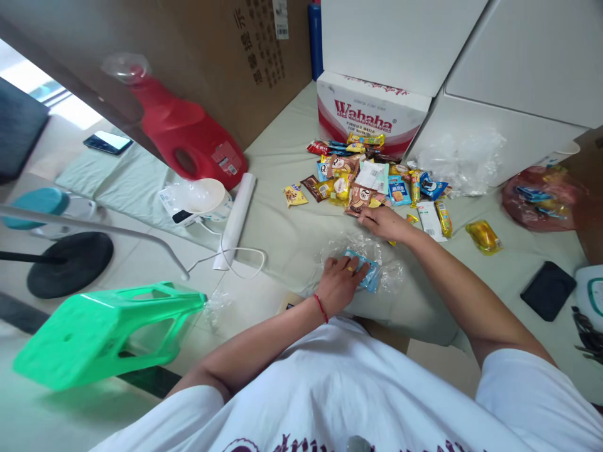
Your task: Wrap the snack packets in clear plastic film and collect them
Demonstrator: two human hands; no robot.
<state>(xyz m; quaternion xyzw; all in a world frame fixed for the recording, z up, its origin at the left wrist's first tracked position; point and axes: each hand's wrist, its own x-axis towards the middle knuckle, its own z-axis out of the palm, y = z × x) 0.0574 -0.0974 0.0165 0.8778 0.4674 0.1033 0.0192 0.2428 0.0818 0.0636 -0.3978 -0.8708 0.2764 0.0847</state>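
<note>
My left hand, with a red cord at the wrist, is closed over a light-blue snack packet. That packet lies on a crumpled clear plastic bag at the table's near edge. Farther forward, the fingers of my right hand pinch the lower edge of a brown snack packet; the fingertips are partly hidden. Around it spreads a pile of wrapped snacks, among them a white-and-green packet, a blue packet and a yellow packet.
Behind the pile stands a Wahaha carton. To the left are a red jug, a paper cup, a white roll and a green stool. On the right lie a red plastic bag of snacks and a black pouch.
</note>
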